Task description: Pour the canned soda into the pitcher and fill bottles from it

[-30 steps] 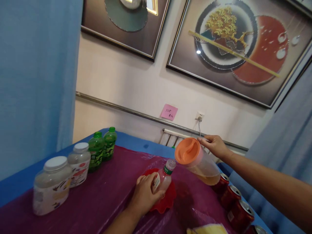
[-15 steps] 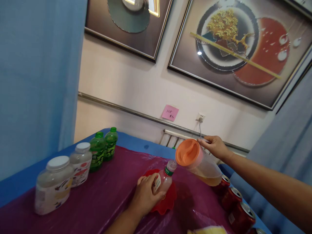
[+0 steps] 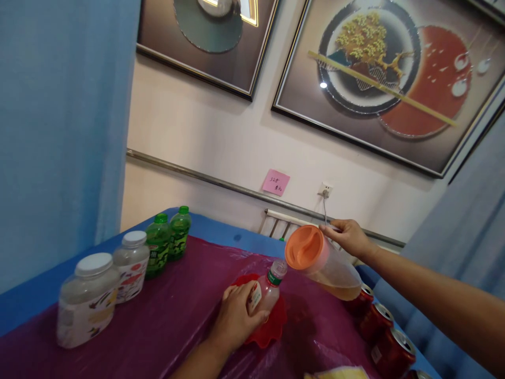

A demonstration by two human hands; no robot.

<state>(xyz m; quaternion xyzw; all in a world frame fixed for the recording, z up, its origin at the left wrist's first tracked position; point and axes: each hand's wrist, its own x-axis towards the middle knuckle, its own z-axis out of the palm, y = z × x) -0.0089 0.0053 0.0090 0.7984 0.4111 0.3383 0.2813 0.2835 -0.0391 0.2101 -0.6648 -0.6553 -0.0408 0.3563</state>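
Gripping clear plastic bottle with green neck band (image 3: 270,296): left hand (image 3: 235,316), fingers and thumb wrapped round body. Bottle mouth up, over red scalloped-edge dish (image 3: 273,332); dish contact unclear. Right hand (image 3: 349,237): fingers curled at upper side of translucent plastic pitcher (image 3: 337,271), grip partly hidden. Pitcher tipped, orange lid (image 3: 303,247) near bottle mouth, amber liquid (image 3: 342,291) inside. Red metal cans (image 3: 391,351) near pitcher; green plastic bottles (image 3: 157,247), clear white-lidded jars (image 3: 89,297) along left.
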